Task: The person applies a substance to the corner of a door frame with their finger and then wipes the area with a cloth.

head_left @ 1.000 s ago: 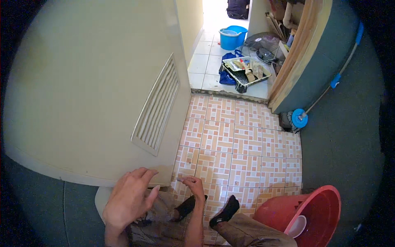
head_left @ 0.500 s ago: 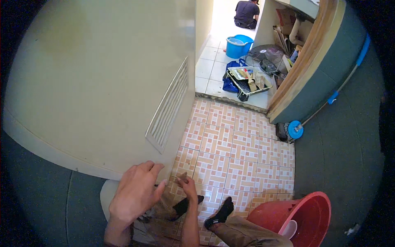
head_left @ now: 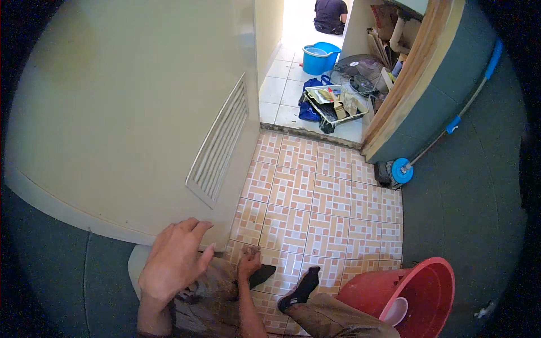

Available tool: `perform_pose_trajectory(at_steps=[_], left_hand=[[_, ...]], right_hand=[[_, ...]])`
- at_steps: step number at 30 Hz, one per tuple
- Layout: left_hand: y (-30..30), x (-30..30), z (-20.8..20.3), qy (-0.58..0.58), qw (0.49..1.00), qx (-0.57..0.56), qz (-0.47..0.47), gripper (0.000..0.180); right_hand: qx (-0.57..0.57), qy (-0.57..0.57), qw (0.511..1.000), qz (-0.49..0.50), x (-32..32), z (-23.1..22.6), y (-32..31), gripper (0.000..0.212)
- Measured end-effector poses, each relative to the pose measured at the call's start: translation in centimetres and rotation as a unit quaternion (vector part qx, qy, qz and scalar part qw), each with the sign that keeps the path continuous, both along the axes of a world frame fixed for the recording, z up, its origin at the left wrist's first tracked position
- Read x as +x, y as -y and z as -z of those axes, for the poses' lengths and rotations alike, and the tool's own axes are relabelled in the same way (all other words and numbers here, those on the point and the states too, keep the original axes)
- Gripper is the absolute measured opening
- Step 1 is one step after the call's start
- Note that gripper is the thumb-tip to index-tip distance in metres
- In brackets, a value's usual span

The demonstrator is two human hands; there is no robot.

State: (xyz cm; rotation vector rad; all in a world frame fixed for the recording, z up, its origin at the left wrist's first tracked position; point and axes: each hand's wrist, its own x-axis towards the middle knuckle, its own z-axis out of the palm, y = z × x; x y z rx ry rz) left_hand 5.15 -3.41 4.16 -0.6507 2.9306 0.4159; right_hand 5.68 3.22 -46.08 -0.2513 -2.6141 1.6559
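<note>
My left hand (head_left: 173, 263) is raised near the lower edge of a cream door (head_left: 141, 124), back of the hand up. Its fingers are loosely bent and the thumb stands apart, with nothing visible in it. Lower and to the right, above my trousered leg, is my right hand (head_left: 248, 265). Its fingers are drawn together; whatever they may hold is too small to make out. A slatted vent (head_left: 218, 143) is set into the door beyond my left hand. My black-socked feet (head_left: 304, 288) rest on the patterned tile floor (head_left: 293, 208).
A red tub (head_left: 369, 294) with a pale dipper (head_left: 396, 311) inside is at lower right. A long-handled brush (head_left: 402, 170) leans on the dark wall. Past the raised threshold (head_left: 310, 137) are a paint tray (head_left: 338, 110), a fan (head_left: 360, 73), a blue bucket (head_left: 318, 59) and a seated person (head_left: 330, 16).
My right hand has moved slightly left and down, its fingers drawing closer together. My left hand keeps nearly the same pose. The view has shifted a little, moving the doorway left and up.
</note>
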Motion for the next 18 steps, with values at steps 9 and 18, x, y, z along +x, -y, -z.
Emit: perform_pose_trajectory(at_steps=[9, 18], left_hand=[[-0.1, -0.1, 0.3, -0.023, 1.0, -0.015, 0.01, 0.039], [0.0, -0.2, 0.3, -0.011, 1.0, -0.004, 0.01, 0.039]], right_hand=[[-0.069, 0.031, 0.995, 0.064, -1.3, -1.8, -1.0, 0.027], [-0.064, -0.011, 0.993, 0.096, -1.4, -1.7, -0.5, 0.029]])
